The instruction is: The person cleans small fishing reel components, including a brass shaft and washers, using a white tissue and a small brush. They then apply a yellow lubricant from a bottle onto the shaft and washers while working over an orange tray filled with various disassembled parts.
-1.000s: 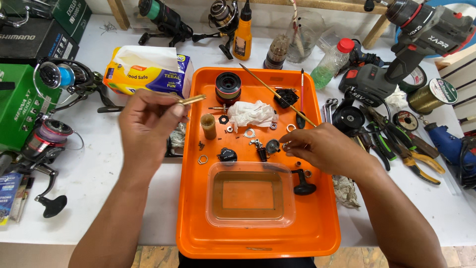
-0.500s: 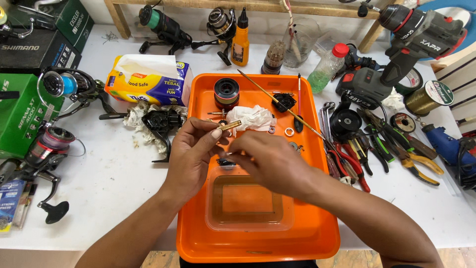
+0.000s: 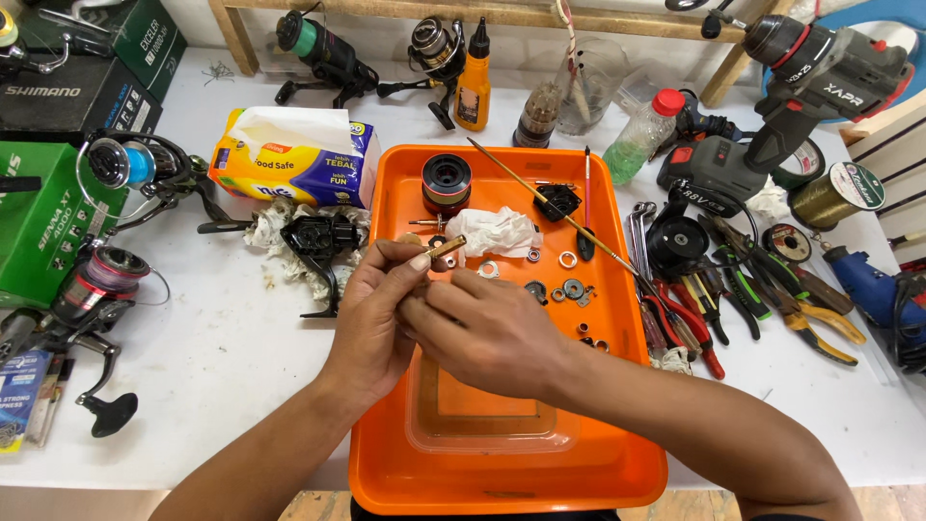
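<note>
I see the left hand (image 3: 371, 309) curled, thumb & forefinger pinched on a small brass shaft (image 3: 446, 247), held over the near-left part of the orange tray (image 3: 502, 478). Right hand (image 3: 482, 333) is closed too, fingertips pressed vs the left palm; can't tell what it grips. In the tray: black spool (image 3: 447, 183) at far left, crumpled white tissue (image 3: 499, 232) just right of the shaft, washers (image 3: 568, 259) & small gears further right, thin brush (image 3: 586, 203) leaning far-right.
</note>
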